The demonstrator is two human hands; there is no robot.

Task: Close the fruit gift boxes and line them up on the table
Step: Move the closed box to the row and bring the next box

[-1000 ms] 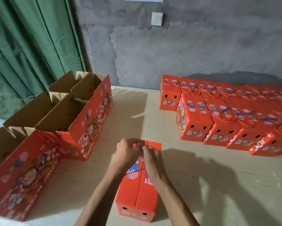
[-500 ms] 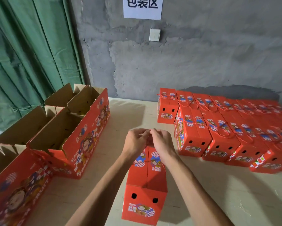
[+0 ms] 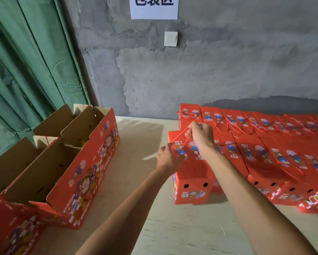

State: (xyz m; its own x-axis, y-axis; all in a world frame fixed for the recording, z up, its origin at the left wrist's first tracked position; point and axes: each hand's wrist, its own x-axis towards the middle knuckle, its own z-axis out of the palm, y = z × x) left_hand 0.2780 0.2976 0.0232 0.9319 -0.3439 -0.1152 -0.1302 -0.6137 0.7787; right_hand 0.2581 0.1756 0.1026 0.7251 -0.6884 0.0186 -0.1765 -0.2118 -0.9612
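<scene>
Change: since half a second ago the closed red cardboard gift box with a printed cartoon top [image 3: 191, 173] has gone from the table's middle, in front of the person, to the right, where it now stands against the left end of the front row of closed boxes; both hands have travelled with it.
Box: upright on the pale wooden table [image 3: 145, 227], top flaps shut, its end face with two round holes turned toward the camera; whether it touches its neighbour cannot be told, as the right forearm hides the seam.
Right hand: the right hand [image 3: 202, 135] is raised above the box's far end, fingers curled, pinching the twisted red cord handle [image 3: 184, 139] and drawing it up taut from the lid.
Left hand: the left hand [image 3: 168, 159] is at the box's upper left edge, fingers bent round it; thumb hidden.
Rows: two rows of identical closed red boxes [image 3: 264, 144] run to the right edge, cords lying loose on their tops.
Left side: open red gift boxes with brown cardboard insides [image 3: 66, 162] stand flaps-up.
Background: grey concrete wall [image 3: 209, 74], white paper sign [image 3: 154, 8], white wall switch [image 3: 170, 38], green curtain [image 3: 26, 61].
</scene>
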